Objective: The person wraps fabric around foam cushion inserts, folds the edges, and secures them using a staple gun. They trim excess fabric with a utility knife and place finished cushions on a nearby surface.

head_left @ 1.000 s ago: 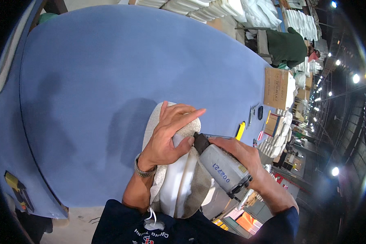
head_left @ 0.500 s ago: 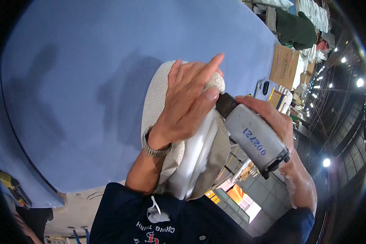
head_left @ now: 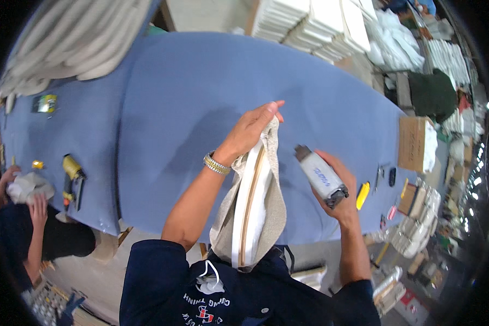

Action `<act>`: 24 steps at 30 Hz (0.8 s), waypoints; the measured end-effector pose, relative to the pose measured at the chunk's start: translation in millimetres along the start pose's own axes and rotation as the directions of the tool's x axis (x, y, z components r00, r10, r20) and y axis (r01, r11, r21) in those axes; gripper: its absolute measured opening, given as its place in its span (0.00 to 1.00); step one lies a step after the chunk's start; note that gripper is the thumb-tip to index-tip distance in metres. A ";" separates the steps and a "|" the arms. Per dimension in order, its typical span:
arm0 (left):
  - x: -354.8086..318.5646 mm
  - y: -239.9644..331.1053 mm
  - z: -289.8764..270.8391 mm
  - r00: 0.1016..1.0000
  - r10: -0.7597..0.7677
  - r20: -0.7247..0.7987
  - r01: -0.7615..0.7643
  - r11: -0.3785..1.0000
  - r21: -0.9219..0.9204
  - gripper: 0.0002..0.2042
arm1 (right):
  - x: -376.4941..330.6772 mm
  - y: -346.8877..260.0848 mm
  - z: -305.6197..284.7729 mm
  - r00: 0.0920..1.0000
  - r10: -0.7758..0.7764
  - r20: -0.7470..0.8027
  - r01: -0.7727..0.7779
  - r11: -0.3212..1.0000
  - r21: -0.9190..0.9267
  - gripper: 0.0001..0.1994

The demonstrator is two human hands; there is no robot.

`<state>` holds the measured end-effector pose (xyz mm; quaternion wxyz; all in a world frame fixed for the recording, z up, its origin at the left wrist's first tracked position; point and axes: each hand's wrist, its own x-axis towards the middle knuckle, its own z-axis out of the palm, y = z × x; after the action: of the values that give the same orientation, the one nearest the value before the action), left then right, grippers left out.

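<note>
Upright against my body stands a padded panel point(head_left: 259, 204), its open edge showing a thin wood strip between white padding. Loose beige fabric point(head_left: 277, 209) hangs along both sides of that edge. My left hand point(head_left: 254, 129) is closed around the panel's far end, thumb on top, bunching the fabric there. To the right, my right hand point(head_left: 343, 176) grips a grey staple gun point(head_left: 321, 175) with a dark nose. The nose points toward the panel but is apart from it. Most of the right fingers are hidden behind the gun's body.
A blue-covered table point(head_left: 174, 70) spreads ahead. A yellow cutter point(head_left: 363, 195) and a black object point(head_left: 392, 176) lie at its right, near a cardboard box point(head_left: 413, 144). At left are a yellow-black tool point(head_left: 73, 167), stacked beige pads point(head_left: 81, 43) and a co-worker's hands point(head_left: 37, 209) on pale material.
The staple gun has moved off the panel's end, out to the right. My left hand has gone from lying over the fabric to clasping the far end. The view has turned and widened.
</note>
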<state>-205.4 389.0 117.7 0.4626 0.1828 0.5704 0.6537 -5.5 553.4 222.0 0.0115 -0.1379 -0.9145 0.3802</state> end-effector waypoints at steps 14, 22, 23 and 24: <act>-173.6 119.2 78.1 0.803 0.490 -0.340 -0.117 0.688 0.716 0.26 | -109.2 144.8 14.9 0.952 0.262 -0.158 -0.150 0.850 0.505 0.24; -263.2 92.4 209.2 0.544 0.821 -0.172 -0.170 0.309 0.936 0.31 | -22.7 -93.0 -62.0 0.666 -0.512 -0.543 0.721 0.628 0.291 0.16; -260.3 74.0 213.6 0.540 0.815 -0.209 -0.139 0.332 0.933 0.31 | -10.5 -104.7 -45.2 0.639 -0.532 -0.556 0.746 0.605 0.279 0.16; -257.7 62.5 221.0 0.531 0.810 -0.249 -0.113 0.359 0.927 0.31 | -0.5 -103.2 -35.4 0.697 -0.577 -0.426 0.715 0.610 0.343 0.18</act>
<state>69.4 311.8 311.8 -0.1608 0.2902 0.8422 0.4250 -25.7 508.3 319.3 0.3090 0.1615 -0.7643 0.5425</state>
